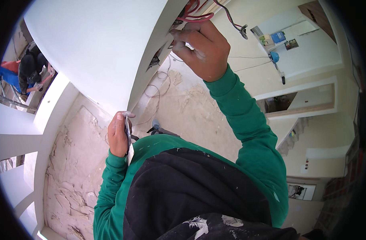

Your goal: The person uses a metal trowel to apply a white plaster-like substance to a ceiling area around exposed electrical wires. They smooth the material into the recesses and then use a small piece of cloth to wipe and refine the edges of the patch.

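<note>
My right hand point(203, 50) is raised to the narrow end face of a white wall point(151, 52). Its dusty fingers are curled at a wall box, where red wires point(197, 18) loop out; what the fingertips pinch, if anything, is hidden. Lower down, another wall box point(154, 61) opens in the same face. My left hand point(118, 134) is closed around a thin, flat plastering blade point(130, 144), seen edge-on and smeared with white. That hand is held low, beside the bottom of the wall, with greyish plaster on its fingertips.
Dark twisted wires point(235, 24) hang right of my right hand. A loose cable point(157, 90) coils on the dusty, plaster-splattered floor point(191, 112). Through an opening at far left, another person point(29, 70) crouches. A doorway point(299, 102) and a blue round object point(274, 56) are at right.
</note>
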Available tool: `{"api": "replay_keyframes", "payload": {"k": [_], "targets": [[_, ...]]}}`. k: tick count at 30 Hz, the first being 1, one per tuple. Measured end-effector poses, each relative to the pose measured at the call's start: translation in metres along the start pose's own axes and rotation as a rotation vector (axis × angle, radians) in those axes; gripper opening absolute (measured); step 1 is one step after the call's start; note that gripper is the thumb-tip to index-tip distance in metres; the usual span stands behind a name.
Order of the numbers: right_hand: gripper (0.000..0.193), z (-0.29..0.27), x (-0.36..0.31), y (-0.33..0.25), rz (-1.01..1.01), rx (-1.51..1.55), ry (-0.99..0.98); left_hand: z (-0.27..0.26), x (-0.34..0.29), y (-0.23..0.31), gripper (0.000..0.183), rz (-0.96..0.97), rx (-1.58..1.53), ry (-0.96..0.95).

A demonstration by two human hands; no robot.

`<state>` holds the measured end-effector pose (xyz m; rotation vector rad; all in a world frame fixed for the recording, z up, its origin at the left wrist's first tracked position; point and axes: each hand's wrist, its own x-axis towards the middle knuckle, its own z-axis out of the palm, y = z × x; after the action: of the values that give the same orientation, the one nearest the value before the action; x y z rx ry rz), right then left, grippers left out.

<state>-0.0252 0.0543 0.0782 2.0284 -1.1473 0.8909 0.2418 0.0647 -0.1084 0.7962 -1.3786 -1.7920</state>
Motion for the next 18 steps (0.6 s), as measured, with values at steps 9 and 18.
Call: {"api": "replay_keyframes", "payload": {"k": [9, 18], "targets": [[0.027, -0.002, 0.005, -0.005, 0.003, 0.028, -0.045, 0.003, 0.002, 0.005, 0.047, -0.007, -0.001, -0.010], [0.027, -0.004, 0.005, -0.009, 0.032, 0.009, -0.062, -0.005, -0.004, -0.002, 0.048, 0.009, -0.018, 0.017]]}}
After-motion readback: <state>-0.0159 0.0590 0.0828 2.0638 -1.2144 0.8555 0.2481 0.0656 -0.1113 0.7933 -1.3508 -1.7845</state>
